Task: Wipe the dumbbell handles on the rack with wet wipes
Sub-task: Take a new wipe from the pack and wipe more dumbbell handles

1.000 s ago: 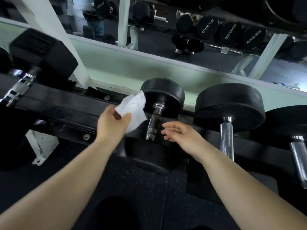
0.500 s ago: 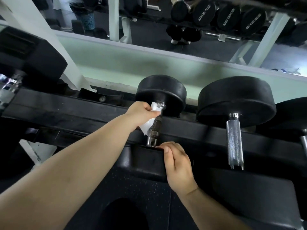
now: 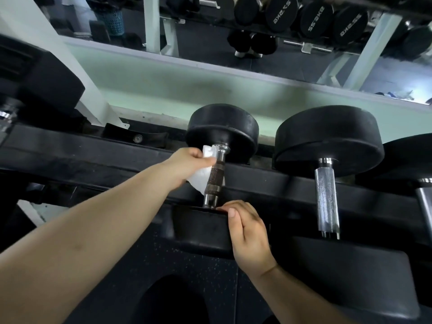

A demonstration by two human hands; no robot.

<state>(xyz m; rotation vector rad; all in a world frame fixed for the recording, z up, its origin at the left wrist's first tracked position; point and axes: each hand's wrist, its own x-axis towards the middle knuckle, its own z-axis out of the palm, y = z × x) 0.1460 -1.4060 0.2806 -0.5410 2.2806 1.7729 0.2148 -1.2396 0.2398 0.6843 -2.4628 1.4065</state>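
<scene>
Working at the rack (image 3: 93,155), the left hand (image 3: 189,163) clamps a wet wipe (image 3: 198,181) against the dumbbell (image 3: 222,129) handle (image 3: 214,176), the right hand (image 3: 247,232) curls over its near end, and the neighbouring handle (image 3: 326,197) looks yet to be wiped.

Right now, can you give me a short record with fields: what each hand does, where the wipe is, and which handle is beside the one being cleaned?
left hand: holds the wet wipe against the left side of the dark handle, near its far end
right hand: fingers curled over the edge of the near head of the same dumbbell
wet wipe: white, bunched, partly hanging below the hand
rack: black rails carry the dumbbells
neighbouring handle: silver, to the right, no hand on it
</scene>
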